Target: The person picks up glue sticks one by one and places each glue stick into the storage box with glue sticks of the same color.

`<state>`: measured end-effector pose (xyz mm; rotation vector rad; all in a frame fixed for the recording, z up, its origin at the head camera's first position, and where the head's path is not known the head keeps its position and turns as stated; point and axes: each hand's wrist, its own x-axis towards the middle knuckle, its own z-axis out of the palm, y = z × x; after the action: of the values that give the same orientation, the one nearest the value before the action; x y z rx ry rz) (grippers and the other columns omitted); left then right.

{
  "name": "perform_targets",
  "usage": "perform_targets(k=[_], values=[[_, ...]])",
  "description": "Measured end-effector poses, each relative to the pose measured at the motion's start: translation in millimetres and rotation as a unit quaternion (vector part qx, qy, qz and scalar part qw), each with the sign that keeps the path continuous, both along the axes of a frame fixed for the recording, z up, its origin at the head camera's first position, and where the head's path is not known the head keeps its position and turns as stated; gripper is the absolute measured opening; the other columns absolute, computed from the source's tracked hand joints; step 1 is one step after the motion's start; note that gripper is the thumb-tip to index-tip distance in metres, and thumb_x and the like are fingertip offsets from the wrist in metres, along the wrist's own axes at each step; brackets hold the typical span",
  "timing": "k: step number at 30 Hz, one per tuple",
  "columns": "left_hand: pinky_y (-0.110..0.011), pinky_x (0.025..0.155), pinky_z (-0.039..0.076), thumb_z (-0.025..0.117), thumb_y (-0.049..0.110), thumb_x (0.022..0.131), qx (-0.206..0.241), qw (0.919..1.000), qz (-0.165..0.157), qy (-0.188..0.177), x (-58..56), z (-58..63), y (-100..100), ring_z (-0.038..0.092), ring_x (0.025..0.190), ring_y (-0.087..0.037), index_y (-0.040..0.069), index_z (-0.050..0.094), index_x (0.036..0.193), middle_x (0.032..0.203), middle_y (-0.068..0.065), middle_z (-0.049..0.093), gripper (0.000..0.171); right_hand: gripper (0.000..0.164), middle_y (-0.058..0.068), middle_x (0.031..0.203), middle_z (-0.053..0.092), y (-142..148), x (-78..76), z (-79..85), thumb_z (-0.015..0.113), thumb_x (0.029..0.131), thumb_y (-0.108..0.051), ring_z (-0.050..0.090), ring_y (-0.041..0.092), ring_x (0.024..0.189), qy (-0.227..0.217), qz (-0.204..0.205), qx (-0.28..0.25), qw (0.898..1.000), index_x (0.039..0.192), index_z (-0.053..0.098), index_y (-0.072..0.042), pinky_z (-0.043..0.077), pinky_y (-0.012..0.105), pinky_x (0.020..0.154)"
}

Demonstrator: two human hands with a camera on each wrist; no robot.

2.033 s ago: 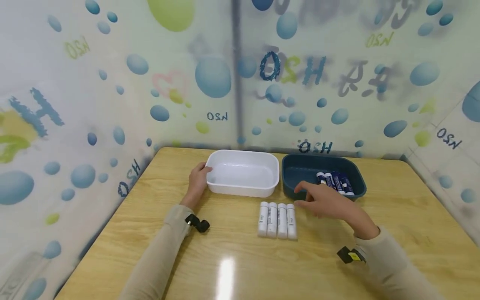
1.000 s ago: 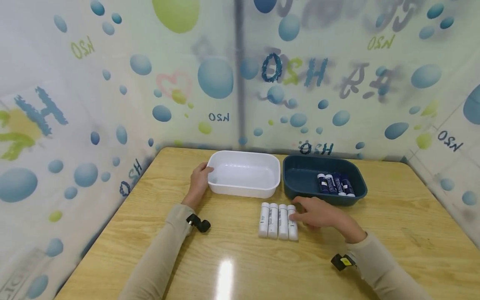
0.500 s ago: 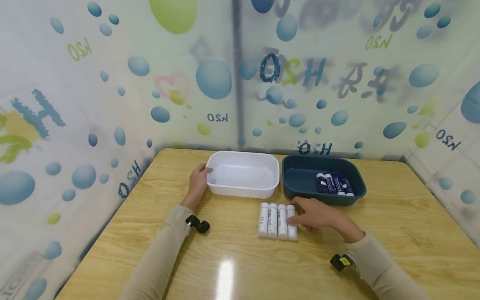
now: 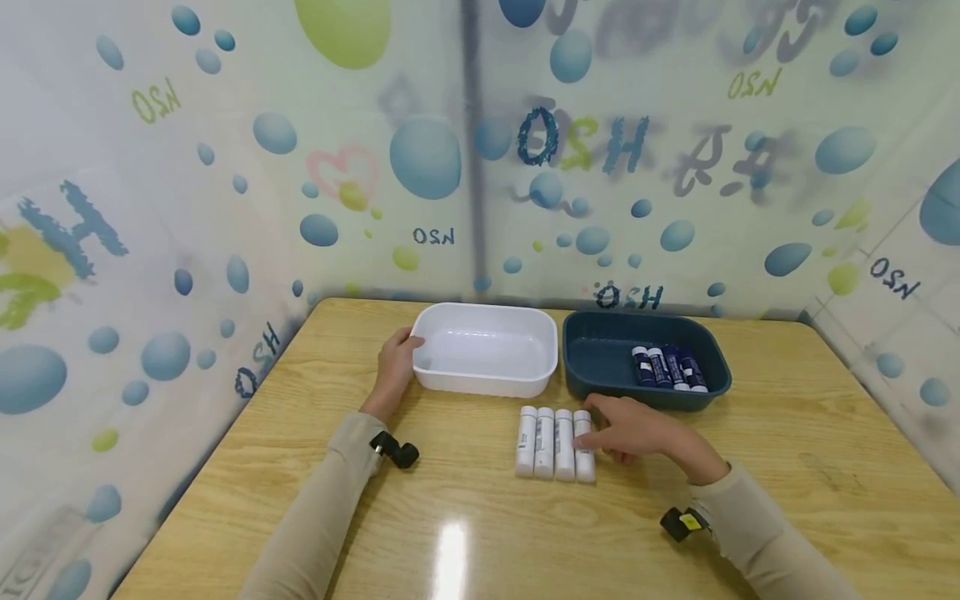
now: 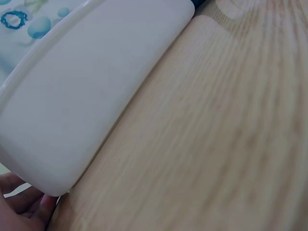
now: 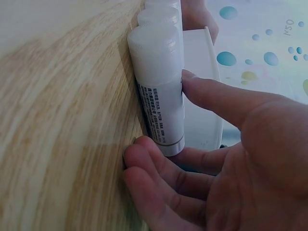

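Observation:
My left hand (image 4: 393, 371) grips the left end of a white plastic tray (image 4: 480, 385), thumb over its rim. Several white glue sticks (image 4: 543, 446) lie side by side on the table in front of the trays. My right hand (image 4: 633, 427) pinches the rightmost glue stick (image 4: 584, 468): its thumb is on the upper side, with fingers curled at the end towards the trays. In the right wrist view, this glue stick (image 6: 161, 106) shows a ribbed white cap and printed label, still in line with the others.
A dark blue tray (image 4: 596, 346) stands right of the white one, close beside it. Several navy tubes with white ends (image 4: 660, 368) lie in its right part. Behind the wooden table (image 4: 787, 450) rises a patterned wall covering (image 4: 480, 167).
My right hand came down from over the dark blue tray to the rightmost glue stick and has stayed there for the last second. My left hand keeps its grip on the white tray.

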<state>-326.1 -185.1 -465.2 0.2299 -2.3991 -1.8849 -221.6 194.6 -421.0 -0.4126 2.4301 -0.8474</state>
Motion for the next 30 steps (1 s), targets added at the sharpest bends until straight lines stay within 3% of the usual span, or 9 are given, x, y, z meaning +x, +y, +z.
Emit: perform_targets(k=[23,30], values=[[-0.049,0.119,0.042,0.048,0.025,0.101,-0.002,1.0000,0.002,-0.001,-1.1,-3.0,-2.1,0.051,0.142,-0.034,0.004,0.054,0.147,0.155,-0.017,0.052,0.050,0.059,0.003,0.066,0.059,-0.2,-1.8,-1.0,0.073,0.095,-0.042,0.055,0.016,0.055,0.011,0.016,-0.011,1.000,0.137,0.051,-0.007,0.048,0.029,0.053],[-0.050,0.118,0.044,0.050,0.025,0.100,-0.008,0.9999,0.006,0.009,-2.1,-2.9,-1.1,0.054,0.139,-0.036,0.002,0.056,0.145,0.152,-0.019,0.055,0.051,0.060,0.001,0.063,0.057,-0.5,-1.4,-4.9,0.073,0.093,-0.045,0.052,0.015,0.053,0.017,0.005,-0.001,1.000,0.136,0.051,-0.009,0.044,0.028,0.053]])
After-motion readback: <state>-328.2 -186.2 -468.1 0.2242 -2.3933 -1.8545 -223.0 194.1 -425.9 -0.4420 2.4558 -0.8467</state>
